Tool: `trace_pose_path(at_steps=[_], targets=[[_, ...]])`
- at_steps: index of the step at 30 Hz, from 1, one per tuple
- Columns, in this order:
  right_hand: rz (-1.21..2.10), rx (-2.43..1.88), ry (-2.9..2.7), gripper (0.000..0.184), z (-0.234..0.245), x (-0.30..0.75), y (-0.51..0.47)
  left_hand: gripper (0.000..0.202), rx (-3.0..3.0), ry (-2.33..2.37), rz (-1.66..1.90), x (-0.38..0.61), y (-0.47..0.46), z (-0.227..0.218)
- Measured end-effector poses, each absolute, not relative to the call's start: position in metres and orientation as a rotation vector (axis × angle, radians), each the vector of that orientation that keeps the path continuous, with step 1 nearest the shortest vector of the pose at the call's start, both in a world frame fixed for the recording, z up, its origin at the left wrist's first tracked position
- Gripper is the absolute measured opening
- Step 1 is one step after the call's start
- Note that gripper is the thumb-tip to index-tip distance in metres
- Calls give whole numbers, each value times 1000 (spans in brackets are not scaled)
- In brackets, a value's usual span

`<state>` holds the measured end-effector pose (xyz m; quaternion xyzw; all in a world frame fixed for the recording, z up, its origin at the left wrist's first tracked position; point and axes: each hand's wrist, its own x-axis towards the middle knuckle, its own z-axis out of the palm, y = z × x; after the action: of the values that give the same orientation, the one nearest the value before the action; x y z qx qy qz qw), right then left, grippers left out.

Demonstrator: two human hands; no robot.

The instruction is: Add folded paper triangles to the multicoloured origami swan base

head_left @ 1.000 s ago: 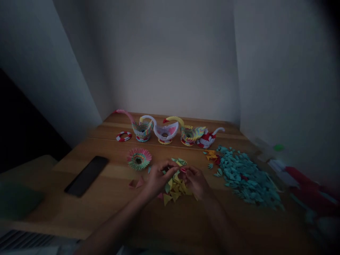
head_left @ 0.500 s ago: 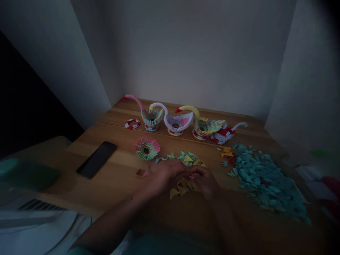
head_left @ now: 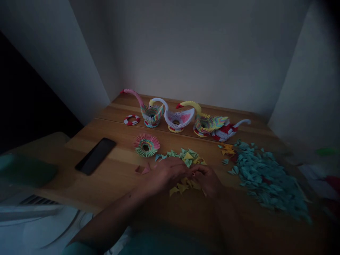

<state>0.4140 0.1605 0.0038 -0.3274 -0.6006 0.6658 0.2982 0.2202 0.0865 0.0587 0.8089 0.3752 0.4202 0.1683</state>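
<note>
My left hand [head_left: 170, 173] and my right hand [head_left: 209, 181] meet over the middle of the table, fingertips pinched together. A small pink paper piece [head_left: 193, 174] shows faintly between them; its exact shape is hidden by the fingers. Under and in front of the hands lie yellow folded paper triangles [head_left: 183, 187]. Just beyond them is a heap of light green and yellow triangles [head_left: 188, 156]. Several pink folded pieces [head_left: 143, 169] rest left of my left hand. A round pink and green bowl of interlocked paper pieces [head_left: 146, 145] stands behind them.
At the back stand several paper swans, among them a white one [head_left: 177, 118] and a yellow-necked one [head_left: 205, 122], beside a red-and-white ring [head_left: 131, 120]. A black phone [head_left: 95, 156] lies left. Right is a large pile of teal triangles [head_left: 268, 179] with orange pieces [head_left: 227, 149].
My hands stay together over the paper pieces, with the fingers shifting slightly, and less of the pink piece shows. The camera view has moved a little.
</note>
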Motion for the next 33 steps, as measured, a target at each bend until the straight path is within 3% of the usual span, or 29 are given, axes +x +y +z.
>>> trace_pose_path(at_steps=[18, 33], targets=[[1831, -871, -1579, 40, 1, 416, 163, 23, 2413, 1221, 1107, 221, 86, 58], [1844, -872, -1561, 39, 12, 410, 159, 27, 2104, 1036, 1198, 221, 92, 49]])
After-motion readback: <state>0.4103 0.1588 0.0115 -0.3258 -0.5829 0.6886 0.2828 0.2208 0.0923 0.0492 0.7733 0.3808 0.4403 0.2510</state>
